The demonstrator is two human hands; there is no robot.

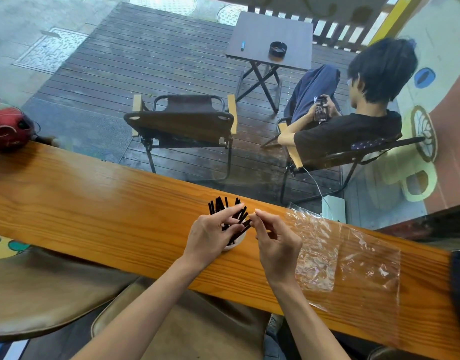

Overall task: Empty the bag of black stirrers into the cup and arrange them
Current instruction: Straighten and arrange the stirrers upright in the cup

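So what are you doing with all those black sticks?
A person is tidying black stirrers that stand in a small white cup on the wooden counter. The left hand reaches in among them, fingers on a few, while the right hand pinches one at the cup's edge. The clear plastic bag lies flat on the counter to the right and looks empty.

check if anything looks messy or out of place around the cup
The black stirrers splay at mixed angles in the white cup, not yet tidy. The empty clear bag lies crumpled on the wooden counter. Nothing spilled.
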